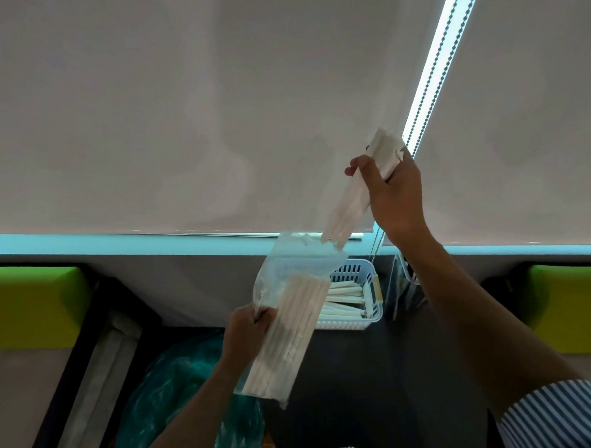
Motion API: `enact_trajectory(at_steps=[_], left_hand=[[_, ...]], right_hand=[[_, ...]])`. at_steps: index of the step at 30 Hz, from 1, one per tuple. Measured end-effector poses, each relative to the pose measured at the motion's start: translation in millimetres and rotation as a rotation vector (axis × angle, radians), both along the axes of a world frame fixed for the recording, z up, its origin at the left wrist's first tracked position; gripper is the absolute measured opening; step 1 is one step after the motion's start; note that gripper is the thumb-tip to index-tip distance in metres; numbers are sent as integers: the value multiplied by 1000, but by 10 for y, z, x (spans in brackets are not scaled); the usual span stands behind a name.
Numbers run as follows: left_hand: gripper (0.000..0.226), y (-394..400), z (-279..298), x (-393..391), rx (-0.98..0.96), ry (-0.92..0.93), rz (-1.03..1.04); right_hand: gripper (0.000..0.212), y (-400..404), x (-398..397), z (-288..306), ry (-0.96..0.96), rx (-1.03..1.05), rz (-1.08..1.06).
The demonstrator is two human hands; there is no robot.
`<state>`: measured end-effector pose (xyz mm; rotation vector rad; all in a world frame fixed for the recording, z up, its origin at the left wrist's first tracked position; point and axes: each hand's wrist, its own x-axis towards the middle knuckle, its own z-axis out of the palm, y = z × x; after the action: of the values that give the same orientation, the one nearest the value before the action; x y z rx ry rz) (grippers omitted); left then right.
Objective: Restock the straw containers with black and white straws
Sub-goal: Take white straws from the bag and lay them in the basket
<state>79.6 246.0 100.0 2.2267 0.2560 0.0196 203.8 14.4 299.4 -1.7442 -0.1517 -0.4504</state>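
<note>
Striped sleeves (549, 424) frame the step: left grip (245, 330) pinching the clear bag (290, 311) steady, right grip (390, 190) clenched round a bunch of white straws (349, 206) above it (ends just clear), best lowered flat into the white basket (369, 294) below.

Left hand (245, 330) low, fingers pinching; right hand (390, 194) raised, fingers curled, gripping.

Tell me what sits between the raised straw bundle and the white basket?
In the head view, the clear straw bag, gripped by the left hand, hangs between the right hand's straw bundle and the white basket.
</note>
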Motion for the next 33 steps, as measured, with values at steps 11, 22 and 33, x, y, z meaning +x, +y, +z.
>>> enact_trajectory(at_steps=[11,22,33], left_hand=[[35,356,43,54,26,-5,195],[26,826,-41,85,96,-33,320],[22,1071,-211,-3,52,22,320]], right_hand=[[24,156,18,-895,235,-531,196],[19,428,114,-2060,454,-908,664],[21,690,139,-2794,656,-1139,731]])
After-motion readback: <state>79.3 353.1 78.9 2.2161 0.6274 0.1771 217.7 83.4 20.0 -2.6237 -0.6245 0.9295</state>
